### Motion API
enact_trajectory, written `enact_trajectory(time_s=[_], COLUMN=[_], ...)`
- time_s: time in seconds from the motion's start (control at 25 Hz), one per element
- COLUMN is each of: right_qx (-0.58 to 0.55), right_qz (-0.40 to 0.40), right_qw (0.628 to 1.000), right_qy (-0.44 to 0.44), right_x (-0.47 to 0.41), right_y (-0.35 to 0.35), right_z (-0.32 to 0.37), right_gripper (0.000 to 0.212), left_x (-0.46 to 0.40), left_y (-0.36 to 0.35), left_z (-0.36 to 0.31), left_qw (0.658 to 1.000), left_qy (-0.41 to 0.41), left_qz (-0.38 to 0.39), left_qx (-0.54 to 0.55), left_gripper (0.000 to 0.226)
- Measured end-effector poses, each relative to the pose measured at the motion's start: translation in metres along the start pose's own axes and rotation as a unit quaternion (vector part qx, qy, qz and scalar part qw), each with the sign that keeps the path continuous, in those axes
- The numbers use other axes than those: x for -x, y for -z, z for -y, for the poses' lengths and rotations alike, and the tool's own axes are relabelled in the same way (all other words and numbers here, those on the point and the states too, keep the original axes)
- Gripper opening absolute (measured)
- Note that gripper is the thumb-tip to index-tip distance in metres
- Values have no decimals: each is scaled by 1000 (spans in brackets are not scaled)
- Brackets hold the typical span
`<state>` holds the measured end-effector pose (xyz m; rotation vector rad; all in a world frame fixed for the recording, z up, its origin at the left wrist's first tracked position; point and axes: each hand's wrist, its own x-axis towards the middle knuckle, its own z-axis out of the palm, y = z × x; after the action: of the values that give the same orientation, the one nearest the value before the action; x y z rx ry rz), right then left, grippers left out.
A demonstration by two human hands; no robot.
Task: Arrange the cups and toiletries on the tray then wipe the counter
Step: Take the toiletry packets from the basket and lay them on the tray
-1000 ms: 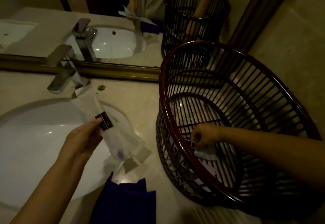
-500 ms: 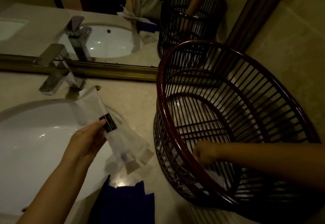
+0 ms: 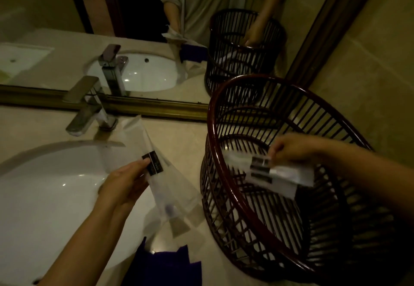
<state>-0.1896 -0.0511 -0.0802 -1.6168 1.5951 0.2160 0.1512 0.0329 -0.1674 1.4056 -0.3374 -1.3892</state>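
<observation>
My left hand [image 3: 125,182] grips a bundle of translucent toiletry packets [image 3: 161,180] with a dark label, held above the counter between the sink and the basket. My right hand [image 3: 291,149] pinches a few more white packets with dark labels [image 3: 275,171], blurred, above the opening of the dark red slatted basket [image 3: 226,187]. The beige counter [image 3: 179,133] runs under both. A dark blue cloth [image 3: 165,265] lies on the counter at the bottom edge.
A white sink basin [image 3: 44,196] fills the lower left, with a metal faucet [image 3: 87,115] behind it. A gold-framed mirror [image 3: 143,106] backs the counter. A beige tiled wall [image 3: 369,83] stands close on the right of the basket.
My right hand was low inside the basket; it has risen above the rim holding packets. My left hand with its packets has stayed about where it was.
</observation>
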Motion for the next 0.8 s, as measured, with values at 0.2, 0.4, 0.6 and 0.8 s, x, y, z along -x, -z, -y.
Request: enact_trajectory(time_s=[0.2, 0.4, 0.6, 0.8], right_qx=[-415, -422, -323, -294], right_qz=[-124, -25, -92, -107], right_qw=[888, 871, 910, 927], right_qy=[155, 250, 241, 207], right_x=[68, 82, 61, 45], right_y=[51, -17, -64, -82], right_z=[56, 144, 185, 186], right_gripper=[12, 15, 9, 8], left_x=[20, 44, 66, 74], left_y=[-7, -17, -16, -8], left_z=[-11, -26, -45, -45], left_qw=[999, 996, 994, 993], left_qy=[-19, -59, -87, -87], left_qz=[34, 61, 60, 67], left_qx=[2, 9, 28, 40], left_gripper=[9, 9, 11, 7])
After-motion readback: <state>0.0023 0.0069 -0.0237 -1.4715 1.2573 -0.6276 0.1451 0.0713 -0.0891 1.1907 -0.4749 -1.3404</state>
